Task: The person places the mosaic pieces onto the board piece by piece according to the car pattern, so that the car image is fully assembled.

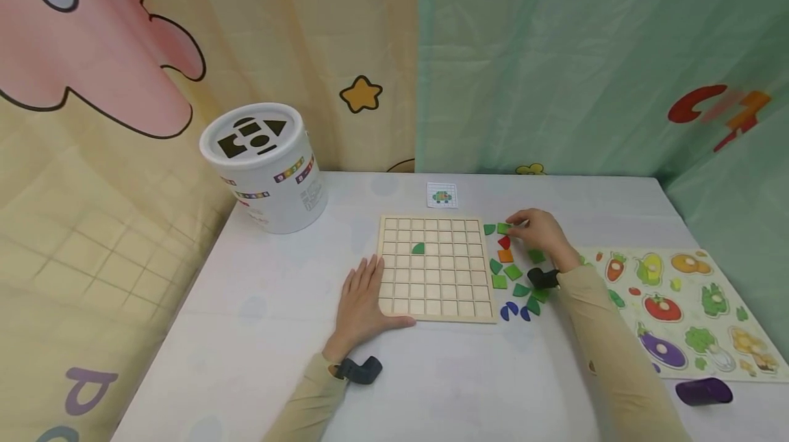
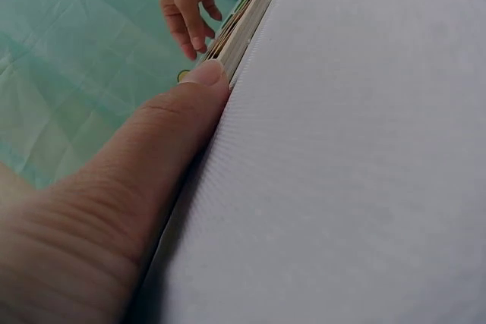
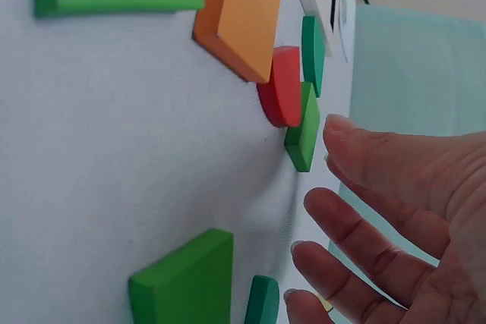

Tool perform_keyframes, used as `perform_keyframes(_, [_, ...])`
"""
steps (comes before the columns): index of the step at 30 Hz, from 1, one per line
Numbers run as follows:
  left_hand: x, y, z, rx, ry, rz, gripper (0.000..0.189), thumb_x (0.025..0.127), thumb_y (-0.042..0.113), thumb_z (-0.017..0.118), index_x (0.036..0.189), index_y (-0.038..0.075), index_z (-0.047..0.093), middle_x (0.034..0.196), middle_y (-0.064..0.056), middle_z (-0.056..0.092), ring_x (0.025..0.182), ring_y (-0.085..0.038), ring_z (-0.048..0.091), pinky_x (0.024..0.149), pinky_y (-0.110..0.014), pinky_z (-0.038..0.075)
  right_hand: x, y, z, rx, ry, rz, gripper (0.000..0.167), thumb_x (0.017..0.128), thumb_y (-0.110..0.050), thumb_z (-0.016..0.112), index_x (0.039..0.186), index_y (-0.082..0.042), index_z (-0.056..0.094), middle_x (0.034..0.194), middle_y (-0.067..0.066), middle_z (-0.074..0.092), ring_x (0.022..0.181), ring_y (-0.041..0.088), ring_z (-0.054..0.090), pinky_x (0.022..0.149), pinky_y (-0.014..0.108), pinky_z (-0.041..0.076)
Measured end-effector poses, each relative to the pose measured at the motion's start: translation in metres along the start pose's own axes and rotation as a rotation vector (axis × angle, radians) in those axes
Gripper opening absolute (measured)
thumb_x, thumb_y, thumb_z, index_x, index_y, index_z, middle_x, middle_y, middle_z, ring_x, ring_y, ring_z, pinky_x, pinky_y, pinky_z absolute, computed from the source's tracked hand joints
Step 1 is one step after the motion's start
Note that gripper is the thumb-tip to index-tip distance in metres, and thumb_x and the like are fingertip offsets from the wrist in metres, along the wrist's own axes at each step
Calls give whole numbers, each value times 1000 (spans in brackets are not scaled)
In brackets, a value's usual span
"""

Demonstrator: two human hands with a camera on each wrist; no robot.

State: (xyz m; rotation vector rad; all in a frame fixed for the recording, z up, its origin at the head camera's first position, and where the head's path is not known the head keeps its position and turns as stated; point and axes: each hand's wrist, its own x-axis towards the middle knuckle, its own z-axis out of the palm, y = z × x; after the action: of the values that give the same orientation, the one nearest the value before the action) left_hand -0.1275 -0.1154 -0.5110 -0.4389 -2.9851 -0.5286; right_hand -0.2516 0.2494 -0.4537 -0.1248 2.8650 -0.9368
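A wooden grid board lies on the table, with one green quarter-circle piece in a cell of its upper part. My left hand rests at the board's lower left corner, fingers spread along the left side and thumb against the front edge. In the left wrist view that thumb presses the board's rim. Beyond the board's right side, my right hand hovers by a light green square. The right wrist view shows its thumb and fingers apart, close to that green square, with nothing held between them.
Beside the board lie a red piece, an orange square, several green pieces and blue ones. A pattern card is behind the board, a white bucket back left, a vegetable puzzle and purple cup right.
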Motion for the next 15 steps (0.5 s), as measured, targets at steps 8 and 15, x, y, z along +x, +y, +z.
perform_keyframes(8, [-1, 0, 2, -1, 2, 3, 128, 61, 79, 65, 151, 4, 16, 156, -12, 16, 143, -27, 7, 114, -43, 5, 8, 3, 1, 3, -41, 70, 32, 88, -21, 68, 110, 1, 66, 104, 18, 60, 86, 31, 50, 72, 39, 47])
perform_keyframes(15, [-1, 1, 0, 4, 10, 7, 127, 61, 79, 65, 151, 4, 17, 156, -12, 17, 143, -28, 8, 114, -43, 6, 10, -9, -3, -58, -54, 106, 31, 86, -22, 70, 107, 0, 66, 98, 16, 61, 86, 31, 50, 76, 43, 44])
